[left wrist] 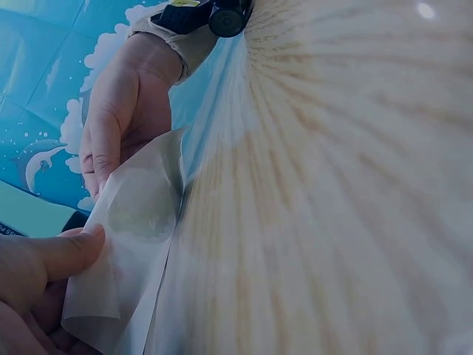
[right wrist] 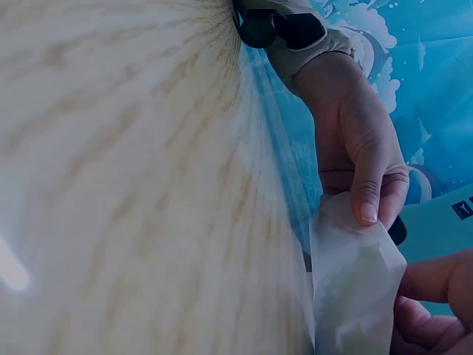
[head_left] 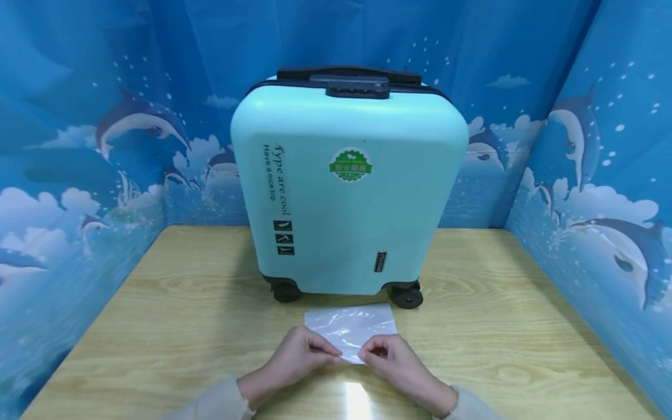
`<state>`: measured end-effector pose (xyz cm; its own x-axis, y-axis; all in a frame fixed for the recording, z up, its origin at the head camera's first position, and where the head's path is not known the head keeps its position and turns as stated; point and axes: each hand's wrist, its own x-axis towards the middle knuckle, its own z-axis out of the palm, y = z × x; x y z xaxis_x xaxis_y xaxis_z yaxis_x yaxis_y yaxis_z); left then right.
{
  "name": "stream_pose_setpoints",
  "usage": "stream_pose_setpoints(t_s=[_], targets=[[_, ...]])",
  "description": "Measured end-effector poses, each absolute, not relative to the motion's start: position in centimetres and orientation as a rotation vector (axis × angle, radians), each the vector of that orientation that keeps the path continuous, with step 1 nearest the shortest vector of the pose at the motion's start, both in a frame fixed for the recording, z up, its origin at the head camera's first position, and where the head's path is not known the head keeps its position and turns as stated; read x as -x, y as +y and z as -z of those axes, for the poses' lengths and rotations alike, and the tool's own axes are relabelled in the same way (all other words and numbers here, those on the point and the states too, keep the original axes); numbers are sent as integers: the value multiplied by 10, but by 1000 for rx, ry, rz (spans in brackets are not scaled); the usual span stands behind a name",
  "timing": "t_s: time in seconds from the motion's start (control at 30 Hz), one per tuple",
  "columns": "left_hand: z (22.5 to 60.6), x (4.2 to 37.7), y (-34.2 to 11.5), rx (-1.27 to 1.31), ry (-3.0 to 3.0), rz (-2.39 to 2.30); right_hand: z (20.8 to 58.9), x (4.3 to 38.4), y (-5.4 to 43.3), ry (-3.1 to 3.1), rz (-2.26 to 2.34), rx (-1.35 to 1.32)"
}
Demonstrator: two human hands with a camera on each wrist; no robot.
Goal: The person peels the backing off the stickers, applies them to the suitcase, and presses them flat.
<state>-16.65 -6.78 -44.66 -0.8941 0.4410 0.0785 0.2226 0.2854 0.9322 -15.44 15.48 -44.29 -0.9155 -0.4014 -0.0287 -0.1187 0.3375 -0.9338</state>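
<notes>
A glossy white sheet (head_left: 353, 324) lies at the foot of the suitcase, its near edge lifted off the table. My left hand (head_left: 304, 356) pinches the near edge left of its middle between thumb and fingers. My right hand (head_left: 396, 359) pinches the same edge just to the right. In the left wrist view the sheet (left wrist: 137, 259) is bent and translucent, with a pale greenish round patch showing on it. My left thumb (left wrist: 77, 251) presses on its face there. Upright behind the sheet stands a mint-green suitcase (head_left: 325, 216) with a round green sticker (head_left: 350, 165) on its front.
The suitcase rests on black wheels (head_left: 406, 296) close behind the sheet and has a black handle (head_left: 349, 74) on top. Below it is a light wood-grain table (head_left: 178, 303). Blue dolphin-print curtains (head_left: 199, 76) enclose the back and both sides.
</notes>
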Motion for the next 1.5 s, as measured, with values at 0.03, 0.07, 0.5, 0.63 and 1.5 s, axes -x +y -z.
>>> stream_pose_setpoints(t_s=[0.03, 0.07, 0.5, 0.63, 1.5], targets=[[447, 167, -68, -618, 2352, -1662, 443, 155, 155, 2347, 1609, 465], [446, 166, -68, -618, 2349, -1661, 443, 155, 155, 2346, 1608, 463], [446, 166, -68, -645, 2329, -1627, 436, 159, 160, 2292, 1507, 487], [446, 166, -68, -645, 2312, -1632, 436, 160, 160, 2308, 1487, 539], [445, 167, -73, -643, 2284, -1651, 442, 160, 164, 2242, 1498, 667]])
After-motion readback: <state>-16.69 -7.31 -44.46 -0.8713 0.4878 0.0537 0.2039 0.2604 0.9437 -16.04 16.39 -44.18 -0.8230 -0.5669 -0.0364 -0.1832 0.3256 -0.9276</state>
